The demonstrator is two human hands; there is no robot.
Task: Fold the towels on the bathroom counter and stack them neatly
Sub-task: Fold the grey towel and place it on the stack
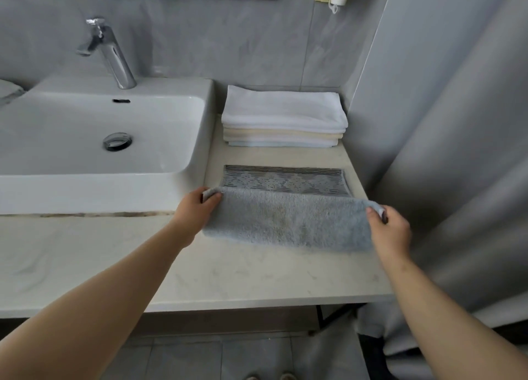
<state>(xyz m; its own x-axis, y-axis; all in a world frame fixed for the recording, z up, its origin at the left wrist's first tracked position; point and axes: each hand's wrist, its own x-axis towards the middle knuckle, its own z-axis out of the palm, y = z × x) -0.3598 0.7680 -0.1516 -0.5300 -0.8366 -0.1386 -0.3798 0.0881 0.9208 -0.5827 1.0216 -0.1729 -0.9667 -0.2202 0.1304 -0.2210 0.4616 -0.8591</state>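
A grey-blue towel [288, 219] lies on the pale counter [228, 276] to the right of the sink. Its near part is doubled over toward the far end, and a patterned dark border strip shows beyond the raised edge. My left hand [194, 211] pinches the left corner of that raised edge. My right hand [390, 228] pinches the right corner. Behind it, against the wall, sits a stack of folded towels [284, 116]: white on top, cream and pale blue lower down.
A white basin [94, 139] with a chrome tap [110, 51] fills the counter's left part. A grey curtain [457, 151] hangs close at the right, past the counter's edge. The tiled wall and a mirror edge rise behind.
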